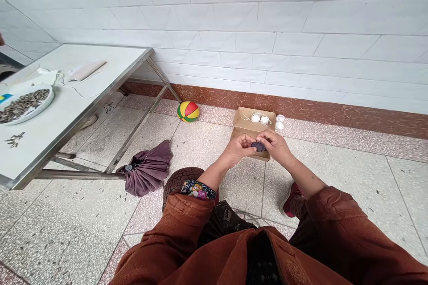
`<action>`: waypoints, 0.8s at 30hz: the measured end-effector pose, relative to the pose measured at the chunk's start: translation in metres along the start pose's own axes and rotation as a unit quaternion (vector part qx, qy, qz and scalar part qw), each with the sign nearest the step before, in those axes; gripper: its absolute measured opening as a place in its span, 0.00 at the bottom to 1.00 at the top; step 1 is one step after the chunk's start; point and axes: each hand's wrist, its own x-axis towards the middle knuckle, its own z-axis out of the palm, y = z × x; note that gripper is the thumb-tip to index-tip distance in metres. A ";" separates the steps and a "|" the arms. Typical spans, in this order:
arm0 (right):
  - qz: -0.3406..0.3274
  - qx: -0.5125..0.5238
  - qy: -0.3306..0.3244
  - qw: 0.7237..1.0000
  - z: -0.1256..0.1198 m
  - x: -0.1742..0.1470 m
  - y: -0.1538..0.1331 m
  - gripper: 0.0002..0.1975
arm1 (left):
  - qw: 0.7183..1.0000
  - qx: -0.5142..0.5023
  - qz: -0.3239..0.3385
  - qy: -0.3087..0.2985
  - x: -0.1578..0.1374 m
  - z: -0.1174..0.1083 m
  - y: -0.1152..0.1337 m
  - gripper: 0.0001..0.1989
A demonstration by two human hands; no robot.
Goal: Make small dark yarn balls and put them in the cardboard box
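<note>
Between my two hands is a small dark purple-grey wound bundle that looks like a ball of yarn [258, 146]. My left hand [241, 146] pinches it from the left, thumb and fingers closed round its end. From the right, the fingertips of my right hand [273, 144] press on its upper side. Just beyond and below the hands lies an open cardboard box [240, 120] on the floor. Inside its far part are white balls of string [256, 117] with loose ends. More white balls [280, 122] rest on the floor against the box's right side.
A white table [123, 60] with metal legs stands at the left, bearing a plate [50, 98] of sunflower-seed-like pieces and a folded cloth [87, 70]. A striped ball [188, 111] and a folded purple umbrella [154, 167] are on the floor. A tiled wall [267, 53] runs behind.
</note>
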 end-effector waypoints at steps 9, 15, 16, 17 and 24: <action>-0.051 -0.013 -0.092 0.994 0.019 -0.022 -0.016 0.10 | 0.982 0.046 0.068 0.170 0.009 -0.008 -0.002 0.15; -0.068 -0.001 -0.067 0.995 -0.001 -0.009 -0.017 0.10 | 0.988 0.117 0.041 0.095 0.006 -0.004 -0.004 0.15; -0.066 0.000 -0.057 0.996 -0.002 -0.007 -0.015 0.10 | 0.990 0.111 0.033 0.074 0.005 -0.004 -0.004 0.15; -0.062 0.000 -0.046 0.997 -0.003 -0.005 -0.013 0.10 | 0.993 0.101 0.024 0.055 0.005 -0.003 -0.004 0.15; 0.008 0.032 0.003 0.999 0.002 -0.004 -0.002 0.10 | 0.999 -0.001 -0.051 0.000 -0.001 -0.002 -0.003 0.18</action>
